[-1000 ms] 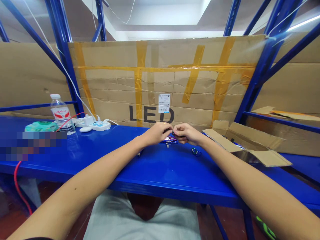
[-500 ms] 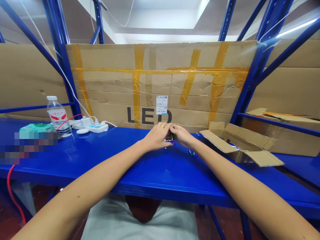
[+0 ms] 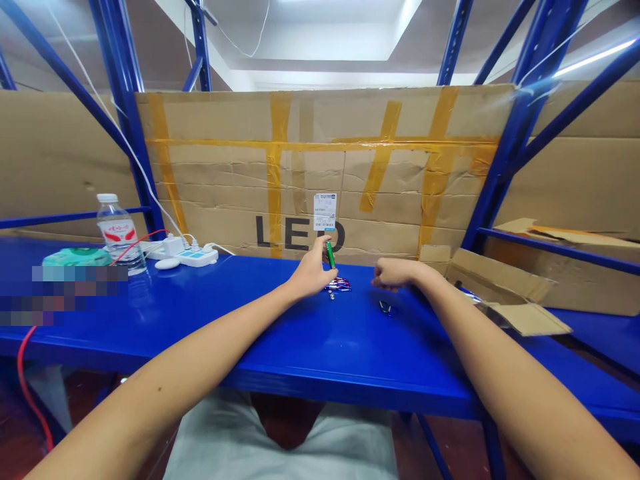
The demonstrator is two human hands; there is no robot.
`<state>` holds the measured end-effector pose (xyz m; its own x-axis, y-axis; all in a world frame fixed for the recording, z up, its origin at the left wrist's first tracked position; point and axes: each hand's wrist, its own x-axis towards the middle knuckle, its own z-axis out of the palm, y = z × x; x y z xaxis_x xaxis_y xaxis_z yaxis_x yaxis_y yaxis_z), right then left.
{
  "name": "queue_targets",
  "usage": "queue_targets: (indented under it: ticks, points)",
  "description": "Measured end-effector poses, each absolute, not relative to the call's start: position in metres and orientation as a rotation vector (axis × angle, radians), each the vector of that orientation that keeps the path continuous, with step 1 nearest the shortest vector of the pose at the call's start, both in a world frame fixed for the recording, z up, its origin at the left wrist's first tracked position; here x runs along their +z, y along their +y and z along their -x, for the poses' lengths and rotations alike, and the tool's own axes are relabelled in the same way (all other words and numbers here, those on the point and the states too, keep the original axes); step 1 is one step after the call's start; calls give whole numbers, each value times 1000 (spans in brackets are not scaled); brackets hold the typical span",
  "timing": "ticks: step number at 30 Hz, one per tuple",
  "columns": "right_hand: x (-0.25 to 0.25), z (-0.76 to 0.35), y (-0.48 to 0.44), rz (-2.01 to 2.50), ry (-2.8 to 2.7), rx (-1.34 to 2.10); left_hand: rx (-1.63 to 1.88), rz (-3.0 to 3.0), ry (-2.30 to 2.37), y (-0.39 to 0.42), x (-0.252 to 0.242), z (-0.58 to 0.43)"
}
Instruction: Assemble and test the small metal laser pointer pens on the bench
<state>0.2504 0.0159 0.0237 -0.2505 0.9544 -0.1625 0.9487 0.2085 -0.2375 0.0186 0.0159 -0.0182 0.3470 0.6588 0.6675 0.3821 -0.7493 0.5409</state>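
My left hand [image 3: 314, 270] is closed around a slim green tube [image 3: 330, 255], which stands nearly upright between thumb and fingers. Just below it on the blue table lies a small pile of shiny purple, red and blue slim pieces [image 3: 340, 285]. Tiny silvery parts [image 3: 331, 295] sit in front of the pile. Apart from the left, my right hand [image 3: 394, 274] hovers above the table with its fingers curled in; whatever they may hold is hidden. Nearer to me lie small carabiner-like clips [image 3: 385, 307], dark and green.
An open cardboard box [image 3: 500, 280] with some items inside stands at right. On the left are a water bottle [image 3: 120, 233], a teal packet [image 3: 77, 257] and a white power strip [image 3: 197, 255]. A large taped carton [image 3: 225, 180] walls off the table's back.
My hands were together around the green tube. My right hand has come away to the right, while my left keeps the tube, which now shows more fully.
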Motion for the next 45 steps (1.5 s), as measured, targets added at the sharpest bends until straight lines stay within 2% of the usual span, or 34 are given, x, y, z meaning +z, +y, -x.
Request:
queue_targets:
  ticks: [3, 7, 12, 14, 20, 23, 25, 36, 45]
  points:
    - [16, -256, 19, 2051, -2522, 534, 1403, -2257, 906, 19, -18, -18]
    - [4, -255, 25, 1868, -2567, 447, 1436, -2254, 881, 16, -17, -18]
    - [3, -241, 20, 1998, -2632, 282, 1478, -2245, 825, 13, -16, -21]
    - [7, -234, 15, 1879, -2608, 281, 1471, -2143, 801, 14, -16, -23]
    - [17, -219, 5, 1297, -2235, 743, 1293, -1457, 844, 16, -10, -29]
    - [12, -210, 3, 1096, -2047, 969, 1212, -1317, 845, 15, -6, -27]
    - [5, -204, 4, 984, -2025, 998, 1184, -1326, 844, 14, -5, -26]
    - [-17, -190, 7, 897, -2170, 533, 1301, -1555, 990, 13, -10, -27]
    - [-9, -200, 11, 1062, -2198, 466, 1387, -1481, 974, 20, -4, -21]
